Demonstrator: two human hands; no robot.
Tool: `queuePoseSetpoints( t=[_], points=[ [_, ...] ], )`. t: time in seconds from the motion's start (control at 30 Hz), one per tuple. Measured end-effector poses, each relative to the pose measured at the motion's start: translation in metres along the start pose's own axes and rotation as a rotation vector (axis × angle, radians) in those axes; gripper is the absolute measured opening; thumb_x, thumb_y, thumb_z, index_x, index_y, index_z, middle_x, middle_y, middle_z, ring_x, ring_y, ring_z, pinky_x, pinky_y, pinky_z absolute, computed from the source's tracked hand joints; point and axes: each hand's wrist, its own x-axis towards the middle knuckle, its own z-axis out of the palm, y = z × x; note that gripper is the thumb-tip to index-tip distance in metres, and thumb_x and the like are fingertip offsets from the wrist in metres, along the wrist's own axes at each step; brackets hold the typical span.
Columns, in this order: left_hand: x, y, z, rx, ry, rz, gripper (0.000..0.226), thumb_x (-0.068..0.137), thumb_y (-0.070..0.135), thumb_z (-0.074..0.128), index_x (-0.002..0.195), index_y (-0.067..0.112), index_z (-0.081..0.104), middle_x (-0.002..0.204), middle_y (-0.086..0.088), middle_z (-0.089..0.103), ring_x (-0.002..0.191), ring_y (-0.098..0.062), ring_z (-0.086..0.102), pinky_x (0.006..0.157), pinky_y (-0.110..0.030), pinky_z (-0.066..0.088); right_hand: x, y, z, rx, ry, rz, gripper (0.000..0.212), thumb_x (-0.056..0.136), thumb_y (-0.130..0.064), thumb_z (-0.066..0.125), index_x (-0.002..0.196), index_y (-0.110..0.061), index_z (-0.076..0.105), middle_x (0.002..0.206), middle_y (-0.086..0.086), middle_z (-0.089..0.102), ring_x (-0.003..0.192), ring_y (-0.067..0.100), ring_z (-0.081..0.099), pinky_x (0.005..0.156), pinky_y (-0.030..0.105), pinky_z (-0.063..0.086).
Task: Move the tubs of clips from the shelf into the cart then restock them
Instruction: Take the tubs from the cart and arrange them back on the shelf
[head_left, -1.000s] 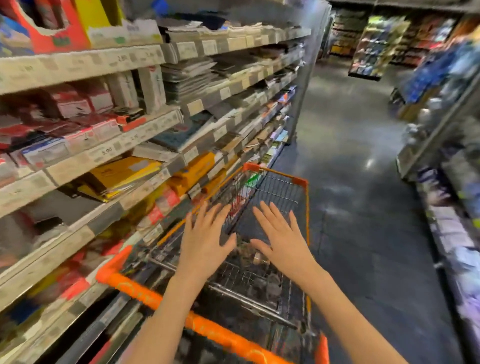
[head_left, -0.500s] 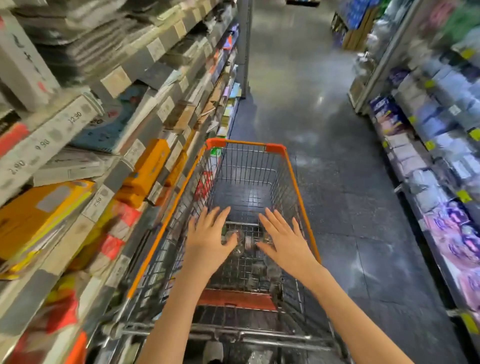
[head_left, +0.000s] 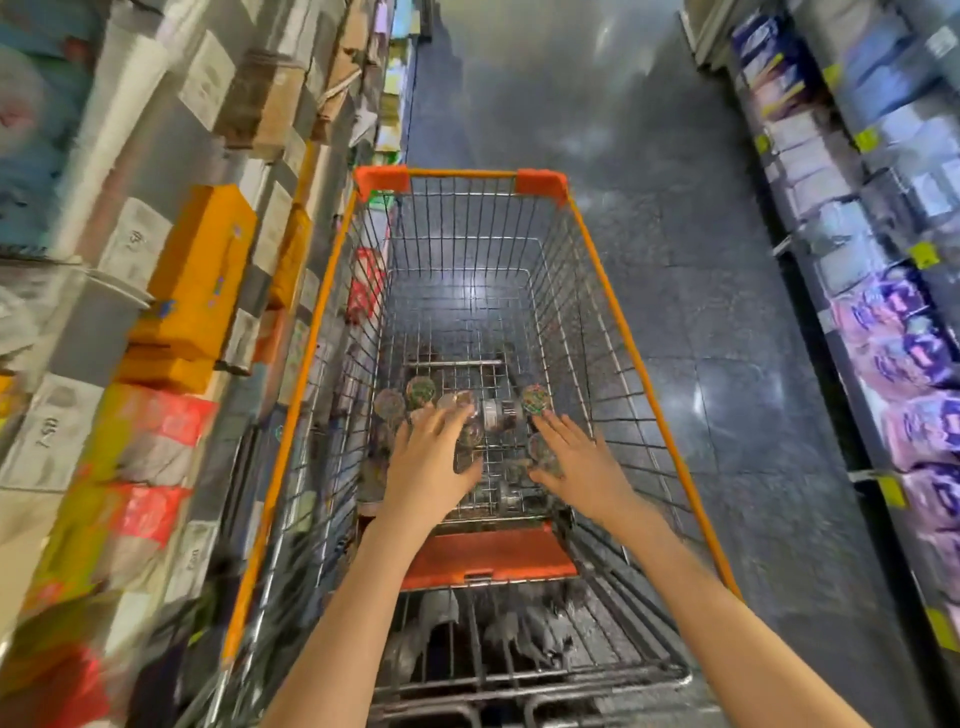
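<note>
Both my hands reach down into the cart (head_left: 649, 364), left hand (head_left: 428, 467) and right hand (head_left: 584, 465) flat-fingered and gripping nothing, so I judge this the restock pickup. The tubs of clips (head_left: 421, 392) lie on the cart floor at and just beyond my fingertips. Next I must close on one and carry it left to the shelf (head_left: 197, 93).
</note>
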Motion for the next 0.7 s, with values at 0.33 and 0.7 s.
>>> queuePoseSetpoints(
  t=[0.33, 0.7],
  points=[
    [0.048, -0.032, 0.060, -0.191, -0.158, -0.073, 0.065, 0.092, 0.037, 0.054, 0.148, 0.023, 0.024, 0.153, 0.004, 0.025, 0.142, -0.013, 0.016, 0.115, -0.038, 0.010, 0.094, 0.033, 0.083, 0.207, -0.199, 0.068, 0.074, 0.087, -0.035, 0.063, 0.147, -0.014, 0.024, 0.151, 0.010, 0.030, 0.139, 0.026, 0.028, 0.111, 0.041, 0.031],
    [0.077, -0.067, 0.124, -0.278, -0.306, -0.246, 0.066, 0.091, 0.033, 0.057, 0.148, 0.024, 0.024, 0.153, -0.003, 0.026, 0.141, -0.019, 0.019, 0.116, -0.039, 0.016, 0.149, 0.070, 0.150, 0.130, -0.281, 0.100, 0.060, 0.083, -0.020, 0.069, 0.137, -0.017, 0.042, 0.131, 0.011, 0.053, 0.116, 0.027, 0.053, 0.097, 0.038, 0.044]
  ],
)
